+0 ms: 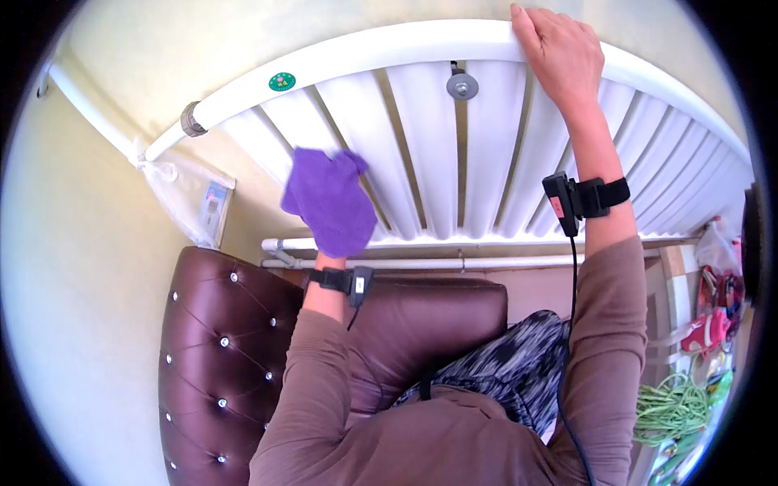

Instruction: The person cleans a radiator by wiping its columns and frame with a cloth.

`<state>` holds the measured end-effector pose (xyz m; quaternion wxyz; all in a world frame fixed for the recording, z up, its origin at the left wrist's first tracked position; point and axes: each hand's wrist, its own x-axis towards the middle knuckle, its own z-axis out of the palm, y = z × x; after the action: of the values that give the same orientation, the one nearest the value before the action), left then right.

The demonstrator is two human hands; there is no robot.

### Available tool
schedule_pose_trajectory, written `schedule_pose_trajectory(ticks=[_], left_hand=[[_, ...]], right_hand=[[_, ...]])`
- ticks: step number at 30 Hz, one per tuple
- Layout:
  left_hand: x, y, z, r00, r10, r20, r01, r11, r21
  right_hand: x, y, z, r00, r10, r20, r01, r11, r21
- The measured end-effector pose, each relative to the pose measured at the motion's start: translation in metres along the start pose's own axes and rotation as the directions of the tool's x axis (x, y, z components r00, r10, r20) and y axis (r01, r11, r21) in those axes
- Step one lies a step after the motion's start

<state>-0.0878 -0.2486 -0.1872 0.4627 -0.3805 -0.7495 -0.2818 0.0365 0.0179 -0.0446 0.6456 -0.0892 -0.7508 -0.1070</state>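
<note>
A purple cloth or mitt (331, 198) covers my left hand (331, 262) down to the wrist, so its fingers are hidden. It is in front of the left slats of a white radiator (425, 138); whether it touches them I cannot tell. At the upper right, my right hand (561, 53) is closed over the radiator's curved top rail (389, 42), thumb to the left. A round metal fitting (462, 86) sits between the slats, left of my right hand.
A tufted brown leather seat (243, 364) stands below. White pipes (389, 263) run under the radiator. A clear plastic bag (182, 198) hangs at the left corner. Green vegetables (673, 409) and bags lie at the right. A cable (567, 348) trails from my right wrist.
</note>
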Motion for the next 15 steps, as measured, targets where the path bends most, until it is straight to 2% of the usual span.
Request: schedule_pose_trajectory(ticks=[1,3,4,6,7,8,9,11,13,15], left_hand=[[-0.015,0.002,0.004,0.995,0.093,0.025,-0.094,0.994,0.048],[-0.045,-0.006,0.011,0.981,0.184,0.055,-0.189,0.978,0.094],[-0.061,-0.015,0.012,0.975,0.115,0.188,-0.116,0.993,-0.006],[-0.096,-0.034,0.005,0.946,0.058,0.32,-0.028,0.995,-0.098],[-0.115,-0.042,-0.004,0.861,0.104,0.498,-0.07,0.994,-0.087],[-0.132,-0.053,-0.009,0.742,0.146,0.654,-0.117,0.989,-0.088],[-0.149,-0.07,-0.01,0.592,0.178,0.786,-0.164,0.981,-0.098],[-0.153,-0.089,-0.032,0.276,0.176,0.945,-0.128,0.981,-0.146],[-0.129,-0.095,-0.052,-0.084,0.079,0.993,0.019,0.997,-0.077],[-0.092,-0.087,-0.07,-0.416,-0.089,0.905,0.119,0.981,0.151]], right_hand=[[0.0,0.0,-0.002,1.0,0.002,0.022,-0.002,1.0,-0.007],[0.0,0.0,-0.003,0.999,0.005,0.044,-0.004,1.0,-0.015],[0.0,0.0,-0.003,0.999,0.011,0.036,-0.011,1.0,0.002],[-0.003,0.004,0.001,1.0,0.015,0.027,-0.015,1.0,0.017],[-0.008,0.011,0.006,0.991,0.032,0.13,-0.022,0.997,-0.077],[-0.009,0.018,0.009,0.972,0.06,0.226,-0.02,0.984,-0.176],[-0.01,0.021,0.011,0.973,0.06,0.221,-0.018,0.982,-0.187],[-0.014,0.019,0.016,0.996,0.001,0.093,0.013,0.988,-0.153],[-0.011,0.02,0.015,0.993,0.012,0.119,0.008,0.986,-0.168],[-0.01,0.021,0.014,0.988,0.027,0.149,0.0,0.983,-0.182]])
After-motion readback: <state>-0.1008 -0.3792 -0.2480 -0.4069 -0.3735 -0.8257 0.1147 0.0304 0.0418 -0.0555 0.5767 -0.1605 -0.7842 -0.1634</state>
